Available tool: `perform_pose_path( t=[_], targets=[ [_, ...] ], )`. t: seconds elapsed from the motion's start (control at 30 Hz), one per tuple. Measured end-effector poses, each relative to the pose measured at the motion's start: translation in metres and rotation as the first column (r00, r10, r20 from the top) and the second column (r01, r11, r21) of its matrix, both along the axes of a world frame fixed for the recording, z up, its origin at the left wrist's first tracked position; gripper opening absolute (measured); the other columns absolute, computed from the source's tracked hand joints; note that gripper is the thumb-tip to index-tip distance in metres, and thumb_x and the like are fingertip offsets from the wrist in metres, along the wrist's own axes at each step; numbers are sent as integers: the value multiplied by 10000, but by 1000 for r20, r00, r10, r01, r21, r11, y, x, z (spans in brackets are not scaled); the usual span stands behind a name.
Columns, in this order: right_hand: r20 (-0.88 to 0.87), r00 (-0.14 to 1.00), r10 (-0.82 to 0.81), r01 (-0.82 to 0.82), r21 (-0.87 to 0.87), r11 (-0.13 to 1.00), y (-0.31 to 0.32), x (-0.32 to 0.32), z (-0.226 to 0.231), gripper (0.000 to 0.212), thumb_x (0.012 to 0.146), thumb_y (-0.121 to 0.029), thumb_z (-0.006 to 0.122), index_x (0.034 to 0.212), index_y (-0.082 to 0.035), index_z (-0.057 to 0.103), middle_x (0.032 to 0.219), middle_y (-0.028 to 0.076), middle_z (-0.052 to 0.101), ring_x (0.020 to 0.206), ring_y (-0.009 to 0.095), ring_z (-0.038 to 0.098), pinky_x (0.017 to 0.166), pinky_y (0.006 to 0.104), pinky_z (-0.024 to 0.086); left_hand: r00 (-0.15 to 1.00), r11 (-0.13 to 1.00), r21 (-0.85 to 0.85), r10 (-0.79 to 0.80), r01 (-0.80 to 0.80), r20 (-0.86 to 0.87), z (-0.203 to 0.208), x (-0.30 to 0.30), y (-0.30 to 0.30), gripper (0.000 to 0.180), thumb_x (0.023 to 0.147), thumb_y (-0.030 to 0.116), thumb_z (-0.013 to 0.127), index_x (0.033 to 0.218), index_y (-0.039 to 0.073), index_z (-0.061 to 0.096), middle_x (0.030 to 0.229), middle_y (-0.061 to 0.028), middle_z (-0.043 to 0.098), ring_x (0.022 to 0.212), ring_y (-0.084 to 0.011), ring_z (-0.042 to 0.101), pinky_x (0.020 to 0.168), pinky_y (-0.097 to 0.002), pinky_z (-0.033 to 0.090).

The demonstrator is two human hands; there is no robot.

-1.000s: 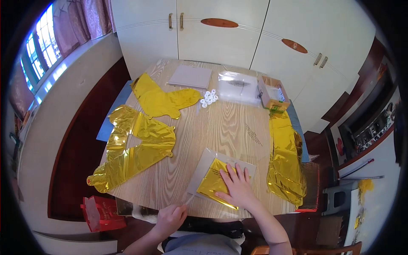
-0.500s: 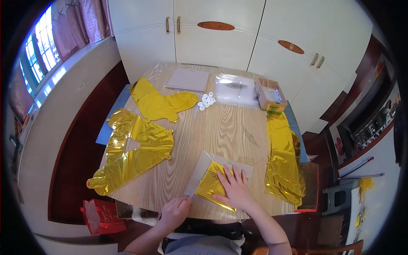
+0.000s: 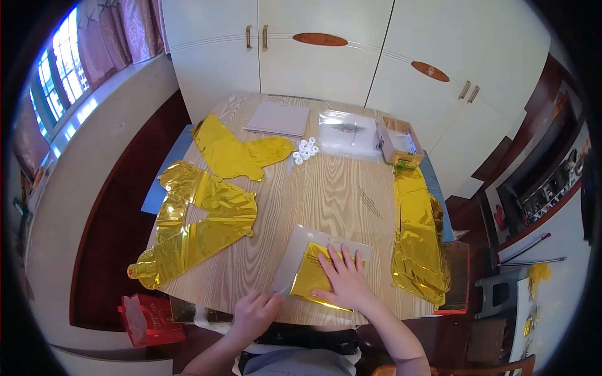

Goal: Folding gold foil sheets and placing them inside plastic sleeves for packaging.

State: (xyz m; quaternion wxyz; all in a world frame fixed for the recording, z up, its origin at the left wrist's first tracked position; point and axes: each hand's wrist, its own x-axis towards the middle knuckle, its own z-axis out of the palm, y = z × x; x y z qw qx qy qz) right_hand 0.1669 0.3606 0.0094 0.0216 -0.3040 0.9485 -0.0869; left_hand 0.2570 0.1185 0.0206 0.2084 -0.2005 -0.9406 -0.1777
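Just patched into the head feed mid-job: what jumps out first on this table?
The shiny gold foil balloons: two flat ones spread over the left of the wooden table, at and, and a crumpled heap along the right edge. At the near edge, the right hand lies flat on a folded gold foil piece on a clear sleeve, and the left hand is at the table's edge.

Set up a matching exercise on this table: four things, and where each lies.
Things:
1. folded gold foil
2. small white rings
3. cardboard box
4. red bag

Places:
A. far right corner of the table
B. on the floor, left of the table
C. under the right hand
D. far middle of the table

Pairs: 1-C, 2-D, 3-A, 4-B
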Motion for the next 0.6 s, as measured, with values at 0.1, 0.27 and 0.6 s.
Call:
perform_pose_path(
  t=[0.1,0.27,0.6],
  targets=[
    [-15,1000,9,-9,5,1000,0,0,0,891,825,-709,468,1460,-99,329,1520,218,230,1390,484,169,1080,674,91,996,997,-56,54,-50,77,0,-1,0,138,748,140,734,783,87,612,658,-43,590,649,-201,615,550,-327,492],
    [-31,999,24,-24,-10,1000,-1,0,-1,886,822,-709,471,1451,-98,346,1512,212,251,1387,480,184,1076,677,102,990,992,93,78,-90,118,-10,-10,8,204,770,157,702,751,92,510,675,-51,561,629,-229,602,538,-339,486],
    [-56,998,36,-36,-9,999,2,0,-2,895,811,-719,477,1452,-108,345,1505,205,272,1383,474,204,1074,680,106,964,970,71,-240,233,112,13,-22,-14,198,773,153,712,949,72,669,870,-65,659,867,-222,646,722,-333,528]
  ],
)
